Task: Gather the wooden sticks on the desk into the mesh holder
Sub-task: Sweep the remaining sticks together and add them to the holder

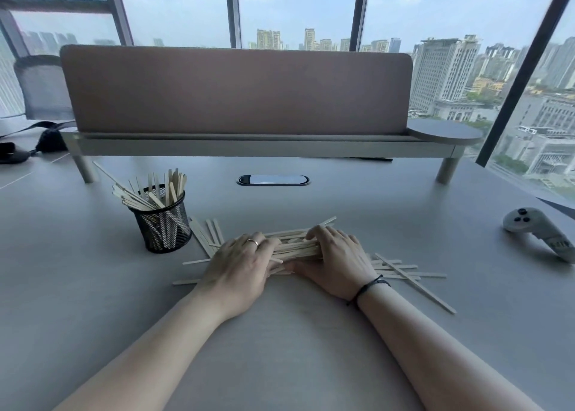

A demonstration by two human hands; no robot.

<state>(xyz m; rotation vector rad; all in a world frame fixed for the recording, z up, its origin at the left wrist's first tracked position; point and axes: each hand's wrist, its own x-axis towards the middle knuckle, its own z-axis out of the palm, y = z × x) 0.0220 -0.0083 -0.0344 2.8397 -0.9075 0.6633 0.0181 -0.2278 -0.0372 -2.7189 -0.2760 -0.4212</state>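
A black mesh holder (pixel 165 228) stands upright on the grey desk, left of centre, with several wooden sticks poking out of its top. A bundle of wooden sticks (pixel 295 245) lies on the desk just right of it. My left hand (pixel 241 266) grips the bundle's left part, fingers curled over it. My right hand (pixel 334 261) grips the right part in the same way. Loose sticks (pixel 404 270) lie scattered to the right of my right hand. Others (pixel 207 233) lie between the holder and my left hand.
A white handheld controller (pixel 541 234) lies at the desk's right edge. A raised shelf with a brown screen (pixel 236 90) spans the back. An oval cable port (pixel 273 180) sits mid-desk. Black straps (pixel 28 144) lie at the far left.
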